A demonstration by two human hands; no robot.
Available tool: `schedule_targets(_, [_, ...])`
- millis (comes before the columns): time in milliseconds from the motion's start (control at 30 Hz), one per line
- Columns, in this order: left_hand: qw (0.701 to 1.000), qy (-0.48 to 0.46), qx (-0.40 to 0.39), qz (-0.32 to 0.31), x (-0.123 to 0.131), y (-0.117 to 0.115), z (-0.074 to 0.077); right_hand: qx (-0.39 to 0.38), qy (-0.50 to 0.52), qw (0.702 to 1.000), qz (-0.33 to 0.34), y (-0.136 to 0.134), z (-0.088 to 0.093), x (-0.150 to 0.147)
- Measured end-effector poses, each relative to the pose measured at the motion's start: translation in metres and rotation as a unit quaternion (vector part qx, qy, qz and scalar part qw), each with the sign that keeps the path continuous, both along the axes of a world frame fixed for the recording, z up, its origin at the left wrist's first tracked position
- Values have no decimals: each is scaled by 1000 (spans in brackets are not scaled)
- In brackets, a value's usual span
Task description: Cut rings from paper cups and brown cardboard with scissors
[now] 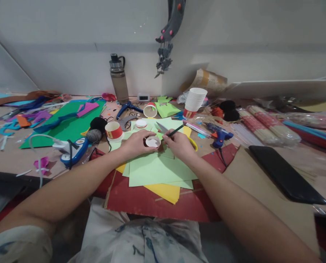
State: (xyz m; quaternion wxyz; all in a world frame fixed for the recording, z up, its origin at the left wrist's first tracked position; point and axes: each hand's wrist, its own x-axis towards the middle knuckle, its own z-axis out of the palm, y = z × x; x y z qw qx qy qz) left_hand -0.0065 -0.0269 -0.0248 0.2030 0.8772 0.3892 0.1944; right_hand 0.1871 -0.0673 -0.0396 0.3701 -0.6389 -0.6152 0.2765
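My left hand is curled round a small white paper cup piece, thumb on the near side and fingers on the far side. My right hand grips a dark pencil, its tip end pointing left towards the cup piece. Under both hands lie several light green paper sheets. Scissors lie by my right hand, with a blade beyond it and a yellow handle to its right. A red and white paper cup stands left of my left hand.
A stack of paper cups and a blue glue gun are on the right, with a black phone-like slab nearer me. A water bottle stands at the back. Green sheet and a blue power strip are left.
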Motion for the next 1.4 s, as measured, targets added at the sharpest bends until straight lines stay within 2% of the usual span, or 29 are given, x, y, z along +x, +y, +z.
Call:
schedule_targets(400, [999,-36,-4,-7,-3,2,-5,25,-12,1000,0,1,1,-3])
schedule_targets(833, [998,-59,-25,7,-3,1,-7,-6,-63,998,-8,-2,7,-6])
schedule_targets(1400, [998,-58,-5,-5,-3,1,-8,-5,-48,999,1,0,5,-5])
